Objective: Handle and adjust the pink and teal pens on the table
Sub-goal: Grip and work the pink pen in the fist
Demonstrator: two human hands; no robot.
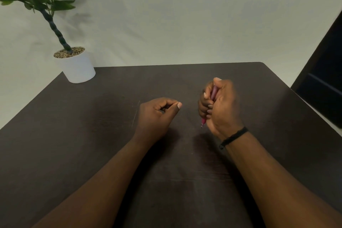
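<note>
Pink pen [203,122] sits mostly buried in the right hand [221,104], whose fingers are curled tight around it in a fist above the middle of the table [92,135]; only a strip of the barrel between the fingers and the pointed tip poking out below the fist can be seen, and that hand is blurred. No teal pen can be made out. The left hand [156,114] hovers just beside it, loosely curled with thumb and forefinger nearly meeting on nothing visible. A black cord bracelet [233,137] circles the right wrist. Dark, matte wood-grain tabletop lies bare on all sides, with rounded far corners. A white pot with a leafy plant [75,66] stands at the far left corner, and a dark panel [325,83] is cut off at the right edge.
</note>
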